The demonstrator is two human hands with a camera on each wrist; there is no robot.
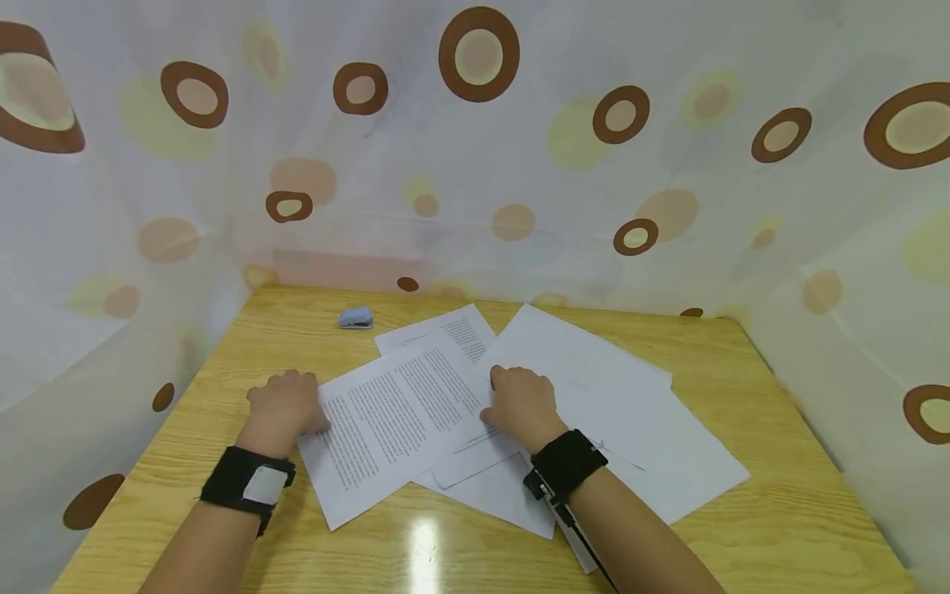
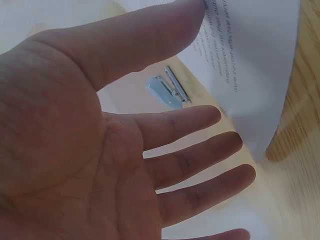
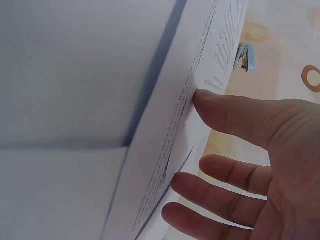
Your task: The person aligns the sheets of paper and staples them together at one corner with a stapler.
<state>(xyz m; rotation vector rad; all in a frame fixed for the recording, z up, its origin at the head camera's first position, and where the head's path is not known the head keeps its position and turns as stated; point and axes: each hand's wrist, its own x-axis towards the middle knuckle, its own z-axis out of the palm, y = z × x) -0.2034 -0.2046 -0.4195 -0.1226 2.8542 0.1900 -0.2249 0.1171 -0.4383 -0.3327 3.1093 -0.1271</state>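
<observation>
Hands flat and open — left hand [image 1: 285, 404] and right hand [image 1: 522, 400] at either edge of printed sheet [image 1: 393, 417] mid-table — loose pages beneath likely to slide if pushed unevenly.

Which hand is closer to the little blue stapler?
Left. The left hand rests at the printed sheet's left edge, just below the stapler. The right hand lies farther off to the stapler's right, on the papers.

Bright, even overhead light; glare streak on the glossy yellow wooden table [image 1: 423, 549] near me. Head view bends at edges, fisheye. Soft shadows under the white printed paper sheets [image 1: 393, 421]. Wrist views: my left hand [image 2: 100, 150] and my right hand [image 3: 260, 165] blurred, too close.
</observation>
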